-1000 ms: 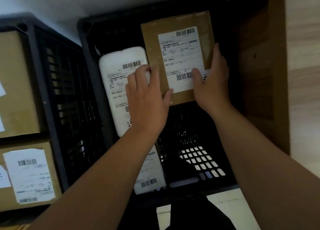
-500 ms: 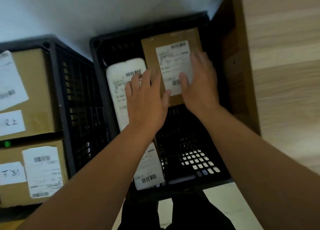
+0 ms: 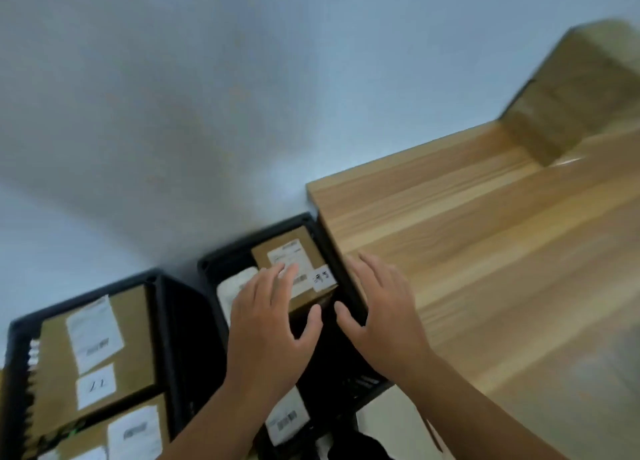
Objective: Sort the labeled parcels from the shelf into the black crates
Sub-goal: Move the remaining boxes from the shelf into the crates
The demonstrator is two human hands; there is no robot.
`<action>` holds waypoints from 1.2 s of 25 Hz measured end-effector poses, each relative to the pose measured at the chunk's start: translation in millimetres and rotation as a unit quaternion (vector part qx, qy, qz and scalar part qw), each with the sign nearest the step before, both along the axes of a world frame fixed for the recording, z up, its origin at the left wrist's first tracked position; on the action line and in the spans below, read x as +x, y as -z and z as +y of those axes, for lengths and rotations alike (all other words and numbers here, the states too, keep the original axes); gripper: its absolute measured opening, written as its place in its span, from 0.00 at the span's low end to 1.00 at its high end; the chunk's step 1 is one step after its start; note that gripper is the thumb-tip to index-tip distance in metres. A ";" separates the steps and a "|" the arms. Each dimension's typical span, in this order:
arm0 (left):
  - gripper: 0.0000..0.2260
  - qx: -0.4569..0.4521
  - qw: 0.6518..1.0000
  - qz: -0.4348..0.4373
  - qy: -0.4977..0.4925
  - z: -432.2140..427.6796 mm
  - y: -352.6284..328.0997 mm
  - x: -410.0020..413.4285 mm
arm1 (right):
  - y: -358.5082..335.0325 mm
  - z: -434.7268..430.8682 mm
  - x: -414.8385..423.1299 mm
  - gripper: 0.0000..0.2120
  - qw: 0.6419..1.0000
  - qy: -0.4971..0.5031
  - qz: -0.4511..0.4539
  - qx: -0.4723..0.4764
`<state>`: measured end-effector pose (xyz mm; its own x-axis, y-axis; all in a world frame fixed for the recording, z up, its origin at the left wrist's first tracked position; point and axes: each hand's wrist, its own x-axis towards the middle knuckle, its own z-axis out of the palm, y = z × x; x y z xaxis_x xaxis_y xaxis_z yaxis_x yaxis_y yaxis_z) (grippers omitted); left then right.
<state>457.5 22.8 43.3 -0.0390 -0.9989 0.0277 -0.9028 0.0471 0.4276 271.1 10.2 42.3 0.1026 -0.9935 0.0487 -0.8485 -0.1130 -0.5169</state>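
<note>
Head view had lifted: the left hand (image 3: 266, 324) and right hand (image 3: 381, 314) had let go of the brown parcel (image 3: 294, 262), fingers spread, leaving it in the black crate (image 3: 207, 264). That one looked sorted; another box (image 3: 571, 96) waited on the shelf (image 3: 485, 234).

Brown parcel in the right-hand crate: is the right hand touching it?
Apart. The head view shows the black crate rim and dark crate interior between the right hand and the brown parcel.

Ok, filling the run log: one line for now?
brown parcel: in black crate; left hand: open, over parcel; right hand: open, at crate rim; cardboard box: on shelf
</note>
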 end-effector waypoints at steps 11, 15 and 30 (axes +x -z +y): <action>0.27 -0.042 0.972 0.132 0.189 48.7 -105.6 -82.0 | -108.8 130.4 -77.8 0.34 0.978 0.195 -0.031 -0.062; 0.27 -0.029 0.955 0.170 0.240 61.2 -113.3 -114.7 | -122.2 163.7 -108.8 0.32 0.960 0.266 -0.052 -0.068; 0.24 -0.027 0.939 0.168 0.300 98.9 -130.2 -269.8 | -136.6 208.9 -248.6 0.26 0.941 0.306 -0.105 -0.097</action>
